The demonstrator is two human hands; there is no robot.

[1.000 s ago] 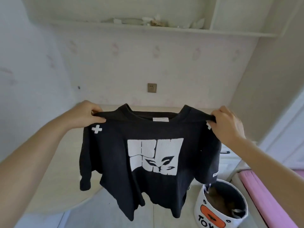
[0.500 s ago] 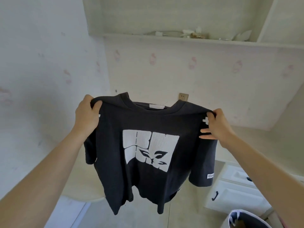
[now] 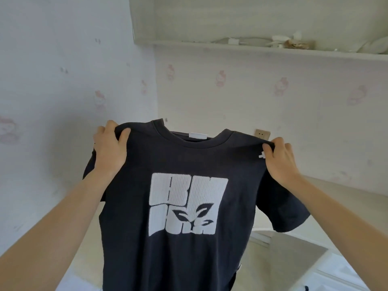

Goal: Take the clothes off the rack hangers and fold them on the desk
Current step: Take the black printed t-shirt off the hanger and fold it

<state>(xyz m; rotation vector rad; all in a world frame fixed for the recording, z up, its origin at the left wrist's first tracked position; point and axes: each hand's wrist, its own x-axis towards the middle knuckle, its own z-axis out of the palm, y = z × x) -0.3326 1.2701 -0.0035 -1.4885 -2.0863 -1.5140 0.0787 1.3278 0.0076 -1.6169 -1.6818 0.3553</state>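
I am holding the black cotton T-shirt with the big white print [image 3: 184,206] up in the air by its shoulders, so it is hanging flat and straight before folding. My left hand [image 3: 110,148] is pinching one shoulder. My right hand [image 3: 278,158] is pinching the other. The pale tabletop [image 3: 340,198] is waiting below.

I see the pale beige worktop [image 3: 340,198] running along the far wall on the right and curving round to the near left [image 3: 84,255], most of it hidden behind the hanging shirt; I can make out nothing lying on its visible parts. High on the far wall a white shelf [image 3: 273,51] carries a heap of small white and brownish odds and ends [image 3: 294,42] towards its right, too blurred to name
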